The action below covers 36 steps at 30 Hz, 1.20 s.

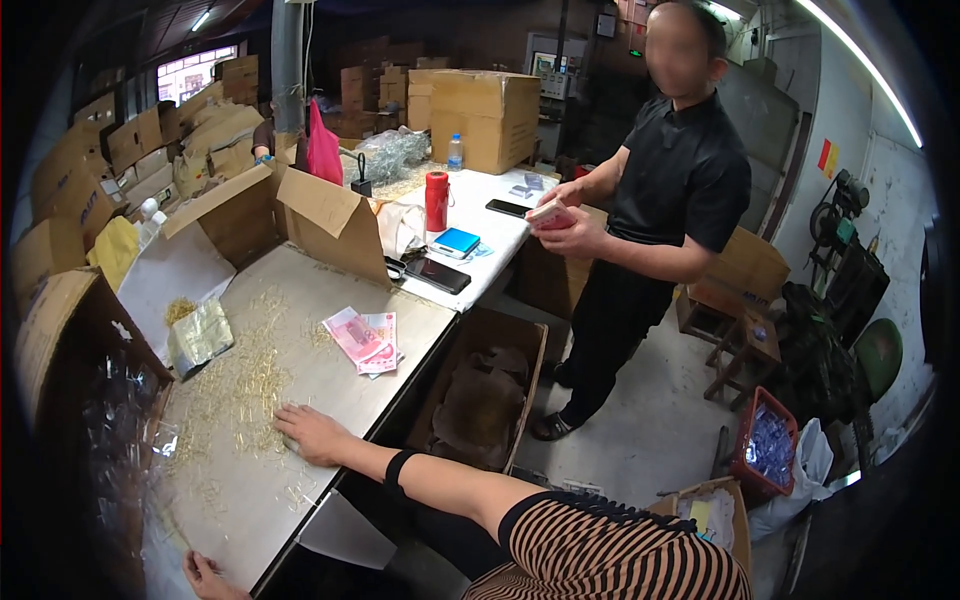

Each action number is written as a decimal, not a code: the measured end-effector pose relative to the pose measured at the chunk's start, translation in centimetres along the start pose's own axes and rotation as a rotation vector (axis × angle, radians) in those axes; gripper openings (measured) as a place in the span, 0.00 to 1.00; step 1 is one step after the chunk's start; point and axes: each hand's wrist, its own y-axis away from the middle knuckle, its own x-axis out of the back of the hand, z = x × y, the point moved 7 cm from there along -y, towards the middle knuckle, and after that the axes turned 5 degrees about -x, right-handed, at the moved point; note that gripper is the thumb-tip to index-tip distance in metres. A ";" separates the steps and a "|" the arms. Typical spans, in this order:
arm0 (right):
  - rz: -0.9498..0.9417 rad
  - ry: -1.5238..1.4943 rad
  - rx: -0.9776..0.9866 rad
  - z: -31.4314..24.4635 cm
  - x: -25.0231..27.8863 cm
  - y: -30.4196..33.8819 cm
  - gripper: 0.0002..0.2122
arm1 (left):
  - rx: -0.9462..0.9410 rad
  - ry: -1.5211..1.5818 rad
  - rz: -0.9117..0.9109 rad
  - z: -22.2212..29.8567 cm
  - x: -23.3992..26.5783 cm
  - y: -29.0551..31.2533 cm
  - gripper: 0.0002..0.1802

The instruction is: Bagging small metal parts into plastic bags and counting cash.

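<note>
My right hand [312,434] rests palm down on the table at the edge of a spread of small thin gold-coloured pieces [245,385]. Its fingers are stretched out and hold nothing. At the lower left, my left hand [208,577] is partly in view with its fingers curled together beside the table's left side. Clear plastic [160,530] lies close to those fingers; what they pinch, if anything, is too small to make out. Beyond my right hand lie several pink banknotes [362,342], partly overlapping. A silvery packet [203,338] stands near a small gold heap [180,310].
Across the table corner, a person in black [675,170] holds a stack of pink notes [550,215]. An open carton [330,215] borders the work surface. Past it are a red flask [437,200], a blue-topped device [456,242] and phones [438,276]. A box [540,385] sits below the table edge.
</note>
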 end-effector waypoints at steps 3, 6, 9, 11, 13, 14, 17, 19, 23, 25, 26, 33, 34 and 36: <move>0.062 -0.031 0.005 0.0 0.9 0.0 0.18 | 0.006 -0.010 0.050 1.0 -0.5 0.6 0.13; 0.132 -0.032 0.034 -0.3 2.0 0.1 0.16 | 0.036 -0.028 0.116 0.5 0.2 0.5 0.13; 0.109 -0.012 0.119 -1.1 1.7 0.2 0.16 | 0.083 -0.038 0.098 -0.7 0.9 -0.3 0.15; 0.075 -0.010 0.094 -1.2 1.5 0.1 0.17 | 0.090 -0.036 0.076 -0.9 1.0 -0.6 0.16; 0.040 -0.005 0.060 -0.8 1.1 0.2 0.18 | 0.110 0.156 0.056 -0.1 0.1 0.3 0.19; 0.074 0.010 -0.005 -0.4 1.2 0.3 0.19 | 0.111 0.156 0.054 0.5 -0.3 0.7 0.19; 0.061 0.042 -0.099 0.4 0.9 0.2 0.20 | 0.205 0.210 0.144 2.7 -0.9 2.1 0.21; 0.014 0.065 -0.137 1.3 0.9 0.3 0.21 | 0.244 0.206 0.108 3.2 -1.9 2.8 0.22; 0.016 -0.002 -0.131 0.2 0.6 -0.3 0.23 | 0.272 0.164 0.072 5.0 -0.8 2.5 0.22; 0.005 -0.002 -0.129 -0.2 1.0 -0.3 0.23 | 0.276 0.188 0.069 3.1 -0.3 1.7 0.22; -0.047 0.043 -0.150 -0.3 1.2 -0.2 0.23 | 0.279 0.187 0.070 2.1 -0.2 1.6 0.22; -0.014 0.093 -0.151 0.3 1.4 0.1 0.21 | 0.231 0.132 0.057 2.5 -1.4 2.0 0.21; -0.015 0.091 -0.153 0.3 1.3 0.1 0.21 | 0.221 0.126 0.073 2.5 -1.4 2.1 0.21; -0.009 0.096 -0.146 0.4 1.3 0.2 0.22 | 0.220 0.109 0.068 2.5 -1.4 2.3 0.21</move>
